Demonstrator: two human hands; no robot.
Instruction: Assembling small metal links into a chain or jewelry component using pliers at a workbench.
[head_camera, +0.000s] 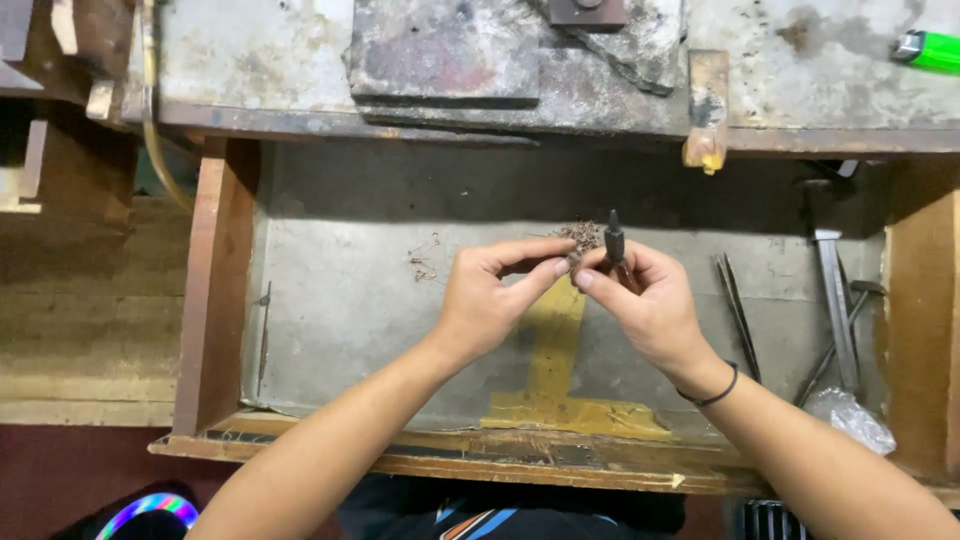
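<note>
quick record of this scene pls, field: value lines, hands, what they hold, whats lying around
setting: open wooden drawer with a grey lined bottom, under a worn metal bench top
left hand: fingertips pinched on a tiny piece, too small to identify
right hand: holds a small dark pointed tool, tip up
between hands: clump of fine brownish wire bits
drawer right side: tweezers, hammer, crumpled clear plastic
drawer left side: loose wire scraps
bench top right: green lighter
wrist: black band on right
</note>
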